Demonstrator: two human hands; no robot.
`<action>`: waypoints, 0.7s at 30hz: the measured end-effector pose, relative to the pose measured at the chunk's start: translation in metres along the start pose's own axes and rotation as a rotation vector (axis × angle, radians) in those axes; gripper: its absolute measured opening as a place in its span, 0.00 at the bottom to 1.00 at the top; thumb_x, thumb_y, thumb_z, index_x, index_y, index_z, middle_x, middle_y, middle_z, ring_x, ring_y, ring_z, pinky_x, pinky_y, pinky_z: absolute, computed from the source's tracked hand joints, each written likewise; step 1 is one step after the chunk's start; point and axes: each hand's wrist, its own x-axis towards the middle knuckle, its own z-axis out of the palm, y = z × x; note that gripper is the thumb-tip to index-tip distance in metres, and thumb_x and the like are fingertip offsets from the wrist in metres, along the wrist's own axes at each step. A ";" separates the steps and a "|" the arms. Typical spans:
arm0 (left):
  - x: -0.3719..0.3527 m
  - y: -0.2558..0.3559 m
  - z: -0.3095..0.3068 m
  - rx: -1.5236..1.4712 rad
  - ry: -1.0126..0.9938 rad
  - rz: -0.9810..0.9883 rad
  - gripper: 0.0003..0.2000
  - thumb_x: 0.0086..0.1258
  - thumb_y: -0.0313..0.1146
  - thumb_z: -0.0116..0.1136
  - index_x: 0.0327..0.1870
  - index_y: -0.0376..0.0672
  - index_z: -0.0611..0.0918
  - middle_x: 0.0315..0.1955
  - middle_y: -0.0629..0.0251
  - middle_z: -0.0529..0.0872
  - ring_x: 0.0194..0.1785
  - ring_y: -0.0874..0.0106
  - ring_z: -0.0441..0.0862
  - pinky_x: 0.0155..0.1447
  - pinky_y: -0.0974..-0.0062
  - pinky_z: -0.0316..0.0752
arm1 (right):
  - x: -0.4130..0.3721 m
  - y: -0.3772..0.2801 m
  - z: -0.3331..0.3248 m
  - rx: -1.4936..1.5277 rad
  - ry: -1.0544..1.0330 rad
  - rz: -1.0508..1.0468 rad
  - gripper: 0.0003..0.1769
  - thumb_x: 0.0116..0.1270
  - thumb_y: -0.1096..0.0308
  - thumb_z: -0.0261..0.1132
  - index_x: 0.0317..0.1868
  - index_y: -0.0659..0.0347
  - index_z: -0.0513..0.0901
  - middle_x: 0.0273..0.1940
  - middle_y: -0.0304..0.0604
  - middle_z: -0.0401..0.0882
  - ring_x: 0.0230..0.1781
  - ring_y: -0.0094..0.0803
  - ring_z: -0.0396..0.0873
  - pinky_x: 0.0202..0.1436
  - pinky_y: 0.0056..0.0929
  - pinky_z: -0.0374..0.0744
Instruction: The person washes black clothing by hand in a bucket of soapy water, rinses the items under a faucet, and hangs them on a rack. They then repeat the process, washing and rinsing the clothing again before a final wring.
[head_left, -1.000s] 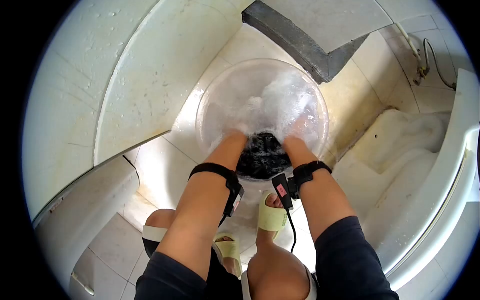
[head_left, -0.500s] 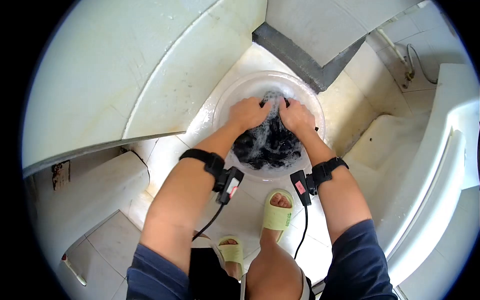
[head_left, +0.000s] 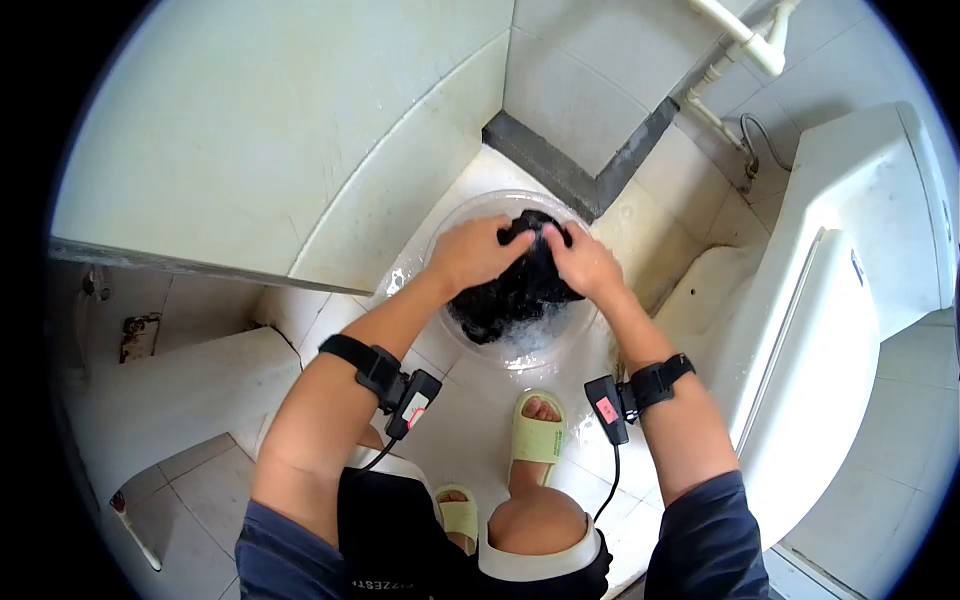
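A wet black garment (head_left: 522,288) is bunched in a pale, see-through basin (head_left: 514,362) on the floor, with foamy water (head_left: 535,333) showing at its near side. My left hand (head_left: 476,254) grips the cloth from the left, its thumb pointing inward. On the other side my right hand (head_left: 584,264) is closed on the same garment, thumb also inward. Between the two thumbs a fold of the black cloth rises, with some suds on it. Most of my fingertips are hidden under the fabric.
At the right stands a white toilet (head_left: 800,390). A pale panel (head_left: 280,130) fills the left, above a white curved fixture (head_left: 200,390). A grey ledge (head_left: 545,165) runs behind the basin. Black devices with cables (head_left: 410,405) are strapped to both forearms.
My hands have gathered the garment into a raised bunch, where before they pressed it down in the sudsy water. The camera view has also shifted, showing more of the toilet.
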 end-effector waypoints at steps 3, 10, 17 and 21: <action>-0.003 -0.026 0.024 -0.058 0.011 0.030 0.23 0.61 0.51 0.58 0.48 0.40 0.81 0.46 0.47 0.81 0.49 0.52 0.78 0.54 0.63 0.72 | 0.007 0.027 0.031 0.004 0.060 -0.098 0.26 0.67 0.48 0.52 0.59 0.54 0.71 0.54 0.55 0.74 0.54 0.52 0.74 0.58 0.44 0.72; -0.028 -0.054 0.050 0.267 0.104 0.366 0.26 0.56 0.42 0.62 0.58 0.48 0.76 0.69 0.56 0.58 0.69 0.55 0.58 0.68 0.55 0.58 | -0.005 0.040 0.040 0.061 0.049 -0.180 0.27 0.61 0.63 0.60 0.61 0.55 0.70 0.58 0.54 0.71 0.55 0.50 0.73 0.59 0.42 0.72; -0.057 -0.073 0.082 0.396 -0.240 0.352 0.25 0.57 0.40 0.62 0.56 0.40 0.77 0.70 0.52 0.57 0.71 0.58 0.56 0.70 0.58 0.55 | -0.028 0.034 0.064 -0.041 -0.071 -0.261 0.27 0.59 0.63 0.61 0.60 0.58 0.72 0.66 0.52 0.61 0.67 0.47 0.61 0.65 0.42 0.68; -0.080 -0.022 0.024 -0.509 -0.046 -0.120 0.19 0.66 0.39 0.57 0.53 0.37 0.77 0.54 0.54 0.76 0.55 0.65 0.75 0.60 0.70 0.68 | -0.055 0.008 0.005 0.401 -0.141 -0.151 0.28 0.61 0.64 0.65 0.61 0.61 0.70 0.59 0.53 0.71 0.58 0.42 0.73 0.60 0.34 0.71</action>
